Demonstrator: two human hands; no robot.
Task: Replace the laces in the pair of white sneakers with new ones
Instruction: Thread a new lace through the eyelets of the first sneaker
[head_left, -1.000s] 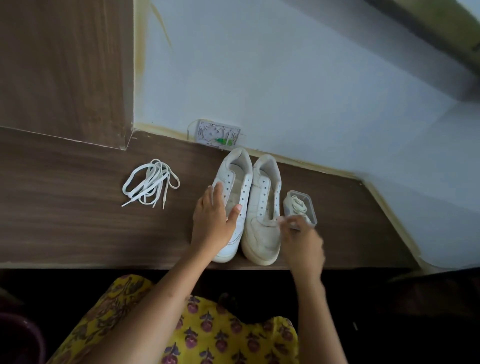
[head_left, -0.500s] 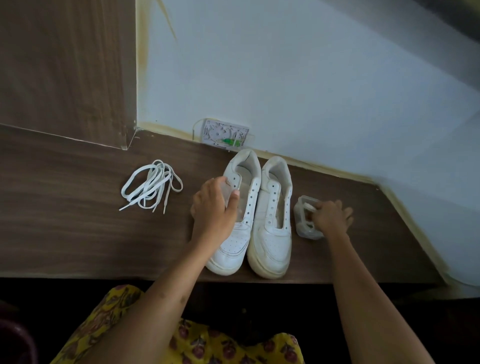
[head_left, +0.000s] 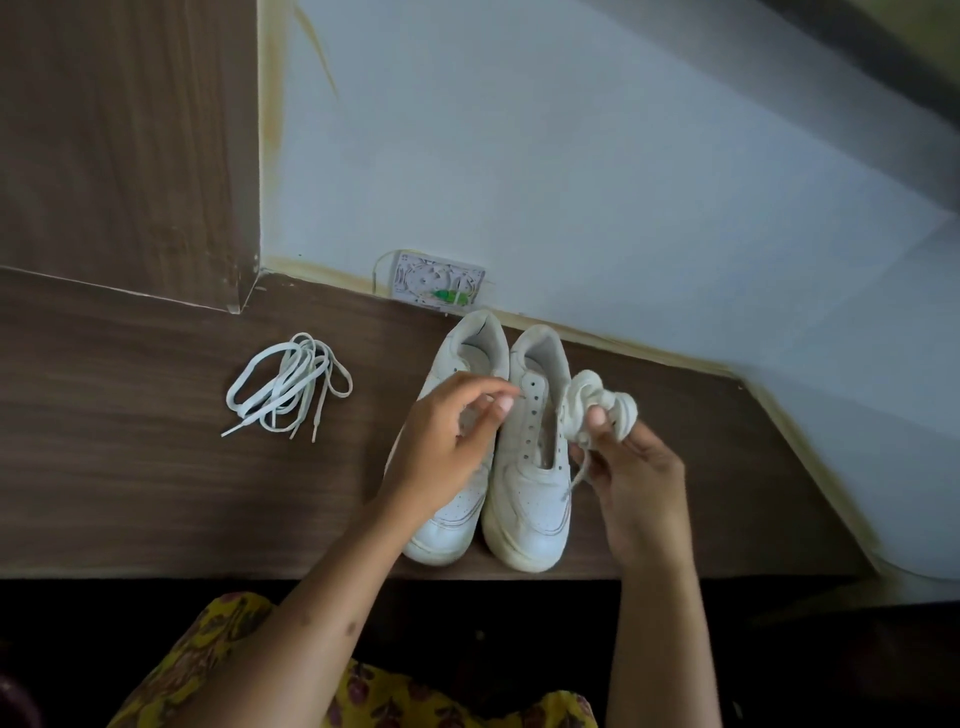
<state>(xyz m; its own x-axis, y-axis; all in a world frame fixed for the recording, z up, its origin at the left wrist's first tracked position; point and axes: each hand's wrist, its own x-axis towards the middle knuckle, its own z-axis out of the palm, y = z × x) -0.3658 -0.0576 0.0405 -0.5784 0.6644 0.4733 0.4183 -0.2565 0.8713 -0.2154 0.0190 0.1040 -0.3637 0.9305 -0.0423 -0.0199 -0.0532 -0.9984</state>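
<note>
Right hand pinches a bunched cream-white new lace bundle over the laceless white leather sneakers at the brown wooden surface's front edge, ready for threading; left hand, loosely curled, holds nothing.

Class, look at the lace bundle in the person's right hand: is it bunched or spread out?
Bunched. The lace bundle sits as a tight wad above the right hand, with only one end dangling loose.

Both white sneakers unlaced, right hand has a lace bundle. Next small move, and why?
Probably bring the left hand across to pinch the dangling end of the bunched off-white lace bundle that the right hand grips: the pair of white leather sneakers shows empty eyelets, and the bundle looks coiled.
</note>
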